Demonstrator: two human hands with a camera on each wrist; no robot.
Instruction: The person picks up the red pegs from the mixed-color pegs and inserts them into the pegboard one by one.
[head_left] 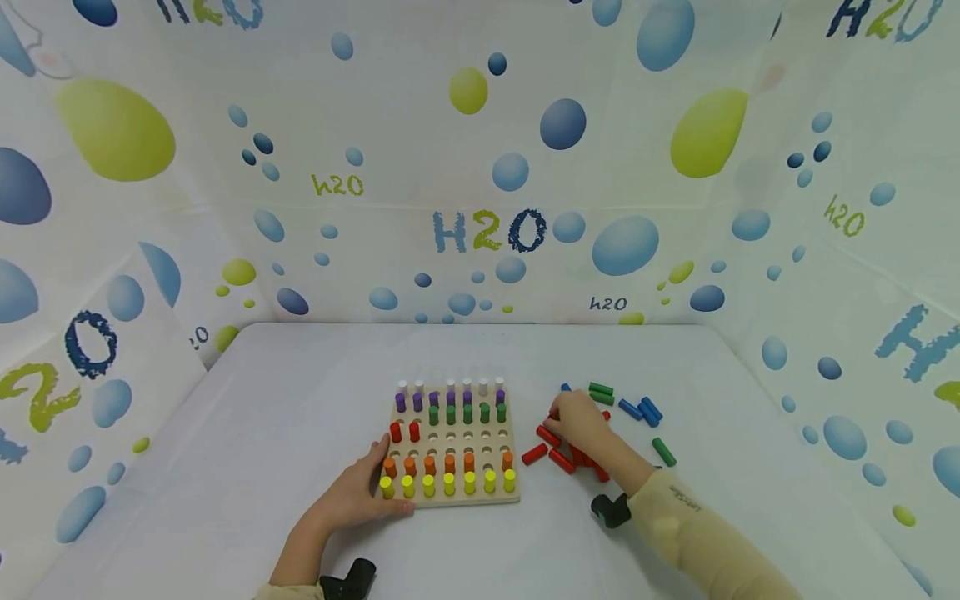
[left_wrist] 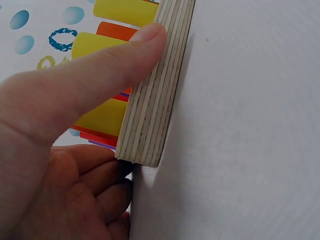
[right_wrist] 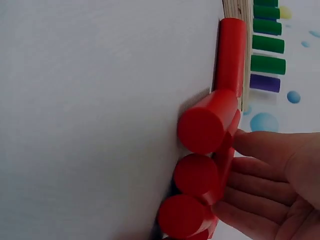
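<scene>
A wooden pegboard (head_left: 480, 501) lies on the table with rows of coloured pegs standing in its holes. My left hand (head_left: 352, 493) grips its near left corner, with the thumb (left_wrist: 145, 45) against the front edge and the fingers along the left side. Two red pegs (head_left: 415, 431) stand in one row, beside bare holes. Right of the board, my right hand (head_left: 585, 423) is down at a heap of loose red pegs (right_wrist: 200, 131). Its thumb and fingers touch the pegs, but these partly hide the fingertips, so a pinch is uncertain.
Loose green pegs (head_left: 602, 397) and blue pegs (head_left: 651, 410) lie beyond and right of the right hand. One green peg (head_left: 663, 452) lies apart, near the right forearm. A white sheet with printed drops forms the walls around the white table (head_left: 315, 400).
</scene>
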